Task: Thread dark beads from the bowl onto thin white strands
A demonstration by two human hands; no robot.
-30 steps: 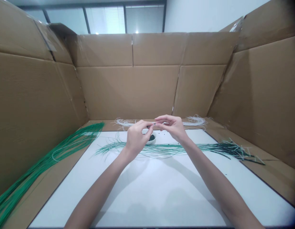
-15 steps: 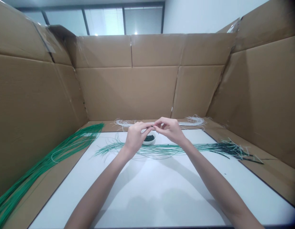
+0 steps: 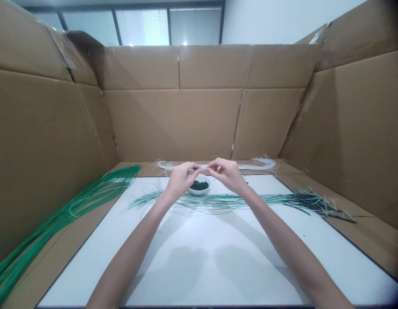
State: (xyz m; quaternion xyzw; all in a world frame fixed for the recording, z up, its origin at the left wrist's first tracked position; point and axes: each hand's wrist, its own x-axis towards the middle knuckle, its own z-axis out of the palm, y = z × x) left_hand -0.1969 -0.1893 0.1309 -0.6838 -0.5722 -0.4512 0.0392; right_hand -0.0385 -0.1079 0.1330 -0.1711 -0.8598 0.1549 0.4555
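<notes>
Over the far part of the white board, my left hand (image 3: 181, 178) and my right hand (image 3: 229, 175) face each other. The thumb and index finger of each are pinched, with a small gap between the two pinches. What they hold is too fine to make out. Just below the fingertips stands a small white bowl (image 3: 204, 177) with tiny dark green pieces (image 3: 199, 186) in it. A bundle of thin green strands (image 3: 224, 200) lies crosswise under my wrists, its right end thick with dark sleeves (image 3: 310, 202) and pale tips.
A long bundle of green strands (image 3: 66, 214) lies along the left side. White strands (image 3: 263, 163) lie at the back, partly behind my hands. The white board (image 3: 192, 274) rests on cardboard, and tall cardboard walls (image 3: 176, 124) enclose the left, back and right. A few dark specks dot the board.
My left hand has moved slightly left and away from my right fingertips, opening a gap. The dark speck between the fingertips no longer shows. More of the bowl is visible.
</notes>
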